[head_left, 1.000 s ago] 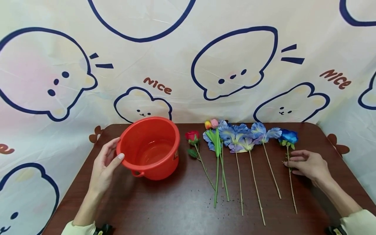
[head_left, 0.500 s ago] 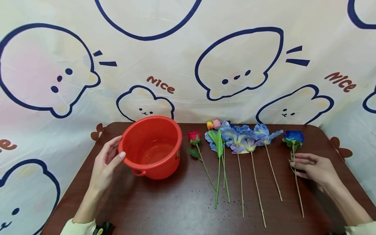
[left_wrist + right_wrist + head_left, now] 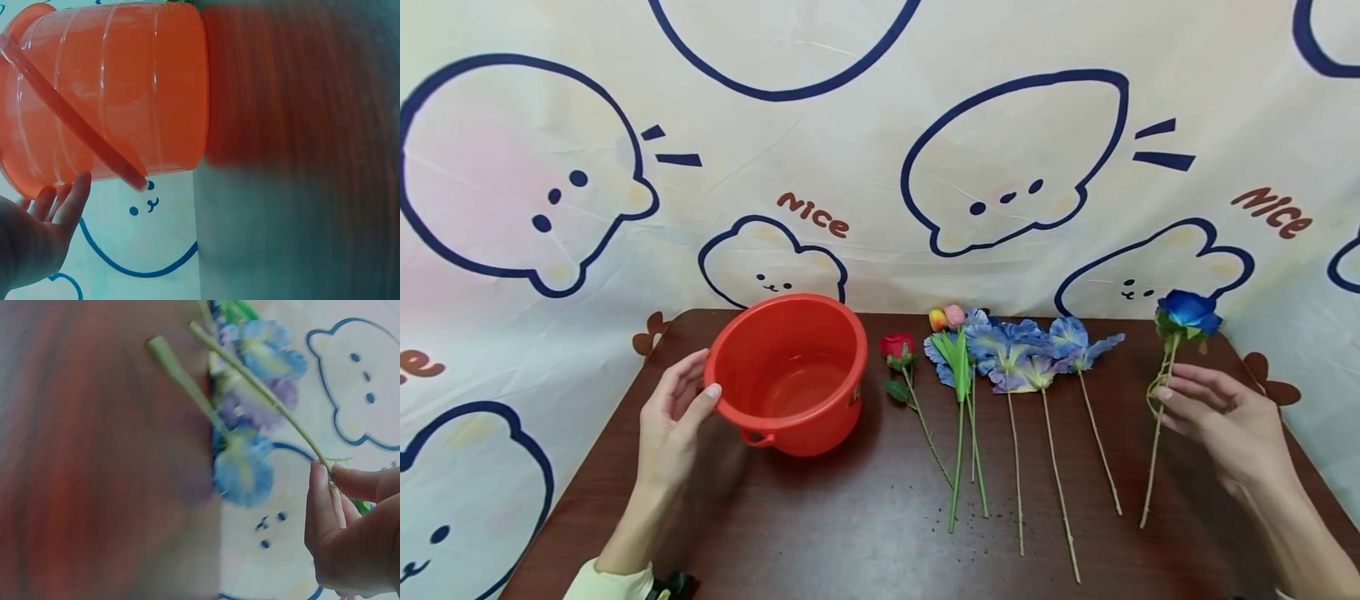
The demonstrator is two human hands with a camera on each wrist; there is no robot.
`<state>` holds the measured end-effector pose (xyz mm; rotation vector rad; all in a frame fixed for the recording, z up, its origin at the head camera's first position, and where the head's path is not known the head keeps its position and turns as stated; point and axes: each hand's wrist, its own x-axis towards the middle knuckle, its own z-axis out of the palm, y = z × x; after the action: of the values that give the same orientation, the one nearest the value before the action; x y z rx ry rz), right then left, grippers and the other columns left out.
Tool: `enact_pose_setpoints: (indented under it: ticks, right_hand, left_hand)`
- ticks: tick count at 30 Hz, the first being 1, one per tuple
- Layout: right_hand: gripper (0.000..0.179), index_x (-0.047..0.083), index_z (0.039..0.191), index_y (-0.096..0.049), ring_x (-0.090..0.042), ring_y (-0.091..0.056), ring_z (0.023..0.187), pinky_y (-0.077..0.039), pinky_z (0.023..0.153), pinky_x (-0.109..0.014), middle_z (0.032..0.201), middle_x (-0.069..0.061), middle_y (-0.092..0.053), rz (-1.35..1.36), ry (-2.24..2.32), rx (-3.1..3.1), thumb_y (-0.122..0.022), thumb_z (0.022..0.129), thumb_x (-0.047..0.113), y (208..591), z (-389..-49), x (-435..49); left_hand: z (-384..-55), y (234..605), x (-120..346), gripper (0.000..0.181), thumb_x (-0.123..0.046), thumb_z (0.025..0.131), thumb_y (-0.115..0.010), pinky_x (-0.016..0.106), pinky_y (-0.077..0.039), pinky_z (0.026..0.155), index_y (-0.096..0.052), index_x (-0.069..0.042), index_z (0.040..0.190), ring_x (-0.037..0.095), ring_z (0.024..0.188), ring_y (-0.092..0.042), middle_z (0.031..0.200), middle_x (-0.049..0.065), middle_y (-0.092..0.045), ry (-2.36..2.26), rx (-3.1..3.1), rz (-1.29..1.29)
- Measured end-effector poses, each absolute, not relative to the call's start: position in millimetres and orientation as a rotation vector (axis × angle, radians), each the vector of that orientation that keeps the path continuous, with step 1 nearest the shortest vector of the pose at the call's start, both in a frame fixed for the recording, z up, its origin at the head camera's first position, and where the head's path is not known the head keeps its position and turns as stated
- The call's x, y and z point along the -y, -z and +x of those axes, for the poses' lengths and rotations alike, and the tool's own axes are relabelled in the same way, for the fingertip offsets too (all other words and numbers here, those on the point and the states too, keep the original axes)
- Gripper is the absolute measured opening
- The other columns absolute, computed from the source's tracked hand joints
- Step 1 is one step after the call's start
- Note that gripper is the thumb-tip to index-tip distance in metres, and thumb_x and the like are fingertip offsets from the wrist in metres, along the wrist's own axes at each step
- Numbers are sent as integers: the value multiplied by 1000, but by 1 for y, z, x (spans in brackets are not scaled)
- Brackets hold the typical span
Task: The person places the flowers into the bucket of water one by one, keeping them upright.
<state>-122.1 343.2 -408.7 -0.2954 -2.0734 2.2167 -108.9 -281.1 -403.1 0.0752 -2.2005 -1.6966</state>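
Note:
A red plastic bucket (image 3: 816, 429) stands on the left of the table. My left hand (image 3: 672, 425) touches its left side near the rim, the fingers fairly straight; in the left wrist view the fingertips (image 3: 80, 181) lie against the bucket wall, close to the hanging handle (image 3: 81, 125). On the right, my right hand (image 3: 1236, 425) pinches an artificial blue rose (image 3: 1189, 310) by its stem (image 3: 269, 394), between thumb and fingers. The rose is held up off the table, bloom upward and leaning slightly right.
Between bucket and right hand lie a red rose (image 3: 897, 346), yellow and pink tulips (image 3: 953, 317) with green leaves, and several blue-purple irises (image 3: 1007, 346), stems toward me. Dark crumbs dot the brown table (image 3: 820, 525). A printed cloth (image 3: 850, 150) hangs behind.
My right hand has taken the blue rose by its stem, shifted it right and lifted it off the table. The left hand stays at the bucket.

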Motion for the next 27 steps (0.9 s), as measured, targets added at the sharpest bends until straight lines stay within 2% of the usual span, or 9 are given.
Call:
enact_pose_setpoints:
  ticks: [7,14,17,27]
  right_hand:
    - [38,17,129,-70,-5,-81,83,-65,67,-25,100,12,-81,-234,-2180,2025,-82,94,7,387,-125,-310]
    - [42,12,134,-67,-4,-81,86,-66,70,-25,104,9,-80,-156,-2170,2041,-82,94,9,374,-131,-278]
    - [42,11,134,-67,-4,-81,87,-66,70,-25,105,8,-80,-115,-2170,2032,-81,94,7,370,-134,-267]
    - [34,12,127,-70,-4,-80,90,-66,71,-25,105,6,-80,29,-2229,1989,-78,96,2,360,-149,-234]
  left_hand:
    - [-109,404,281,49,-10,106,-65,12,-60,87,-55,-13,154,4,120,-69,137,-7,-67,1741,2154,78]
    - [-110,405,281,50,-10,106,-65,12,-60,87,-54,-9,154,5,119,-69,136,-5,-67,1758,2141,72]
    - [-110,406,281,50,-9,106,-65,13,-60,87,-53,-7,155,5,119,-69,136,-5,-67,1764,2135,67]
    - [-111,407,281,50,-9,105,-65,12,-60,86,-55,-9,154,4,118,-69,136,-6,-67,1742,2138,65]
